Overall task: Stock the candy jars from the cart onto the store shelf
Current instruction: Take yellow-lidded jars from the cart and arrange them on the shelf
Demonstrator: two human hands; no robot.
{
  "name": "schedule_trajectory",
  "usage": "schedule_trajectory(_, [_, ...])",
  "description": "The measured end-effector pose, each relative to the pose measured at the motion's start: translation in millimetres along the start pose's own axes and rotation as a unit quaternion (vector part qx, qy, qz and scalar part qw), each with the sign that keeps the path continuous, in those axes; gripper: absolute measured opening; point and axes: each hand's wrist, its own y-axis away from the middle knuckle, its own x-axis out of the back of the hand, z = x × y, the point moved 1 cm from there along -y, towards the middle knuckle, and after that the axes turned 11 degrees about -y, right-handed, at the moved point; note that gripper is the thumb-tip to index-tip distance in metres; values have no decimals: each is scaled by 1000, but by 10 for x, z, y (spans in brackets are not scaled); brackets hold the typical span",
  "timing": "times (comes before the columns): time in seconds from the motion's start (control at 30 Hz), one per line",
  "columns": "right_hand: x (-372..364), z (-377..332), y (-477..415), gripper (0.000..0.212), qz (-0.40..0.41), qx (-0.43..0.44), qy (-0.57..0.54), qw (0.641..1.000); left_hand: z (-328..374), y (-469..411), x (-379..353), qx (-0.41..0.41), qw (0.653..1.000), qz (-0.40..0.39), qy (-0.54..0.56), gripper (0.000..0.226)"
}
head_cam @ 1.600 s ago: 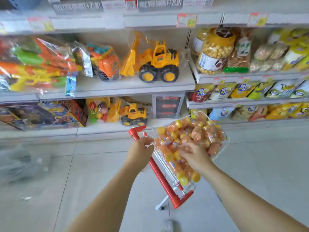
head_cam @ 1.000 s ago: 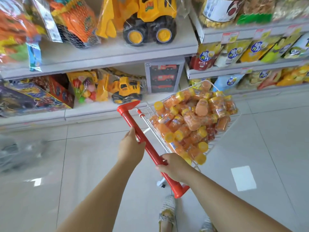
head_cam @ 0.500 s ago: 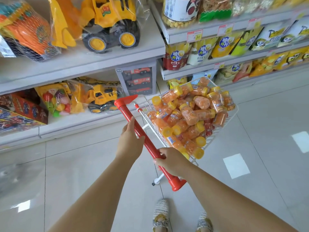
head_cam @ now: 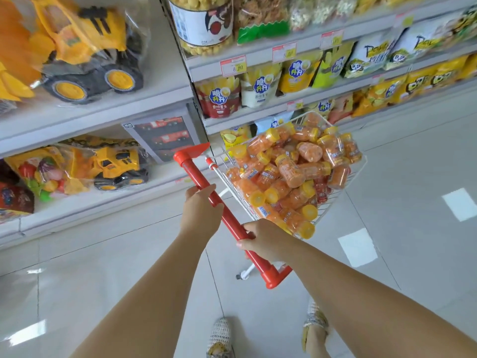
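While the left hand [head_cam: 201, 213] curls its fingers over the middle of the long red plastic handle bar [head_cam: 192, 174], the right hand [head_cam: 265, 241] is wrapped round the same bar closer to its near end, so the two hands sit apart with a short stretch of red between them. The bar slants from far left to near right and belongs to a small white wire cart [head_cam: 333, 202], which stands on the pale glossy tiled floor [head_cam: 413, 228] just right of centre. The clear plastic candy jars with orange contents and yellow lids [head_cam: 286, 169] all lie heaped in the cart's basket, piled above its rim at every angle. Beyond the cart, on the far right, the white snack shelf [head_cam: 258, 114] carries rows of red, white, yellow and green snack bags [head_cam: 219, 99], with red-and-white price tags [head_cam: 233, 65] on the edge above them and a big clear tub of yellow puffs [head_cam: 201, 21] higher up. On the far left, white toy shelves [head_cam: 116, 109] hold a large yellow toy loader in a clear bag [head_cam: 87, 52] and, below it, a smaller yellow toy loader [head_cam: 116, 166]. At the near edge, two feet in pale woven shoes [head_cam: 219, 337] stand on the tiles.
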Motion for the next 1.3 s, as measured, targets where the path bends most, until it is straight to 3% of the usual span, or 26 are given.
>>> schedule_trajectory(0.17, [586, 152, 61, 23, -26, 11, 26, 999, 521, -82, -244, 19, 1000, 20, 0, 52])
schedule_trajectory(0.3, [997, 203, 88, 28, -27, 33, 114, 993, 900, -165, -417, 22, 999, 35, 12, 52])
schedule_trajectory(0.43, [1425, 179, 72, 43, -23, 39, 141, 989, 1216, -313, -496, 30, 998, 41, 26, 52])
schedule_trajectory(0.5, [1733, 142, 57, 47, 18, 45, 128, 991, 1331, -404, -520, 32, 998, 44, 25, 52])
schedule_trajectory(0.6, [2265, 133, -19, 37, 125, 55, 136, 981, 1457, -580, -530, 31, 998, 41, 21, 54])
schedule_trajectory(0.7, [2749, 157, -199, 29, 243, 66, 182, 951, 1563, -731, -522, 36, 999, 34, 3, 56])
schedule_trajectory(0.8, [3090, 120, -458, 30, 296, 66, 232, 924, 1667, -850, -518, 60, 997, 38, 3, 58])
schedule_trajectory(0.93, [3326, 90, -752, 57, 258, -23, 262, 930, 1772, -970, -518, 98, 994, 50, -1, 60])
schedule_trajectory(1.13, [3592, -13, -986, 81, 169, -42, 330, 928, 1929, -1111, -584, 179, 980, 87, -27, 68])
schedule_trajectory(1.3, [3718, -21, -1128, 97, 87, -92, 312, 941, 2093, -1171, -612, 249, 962, 105, -46, 74])
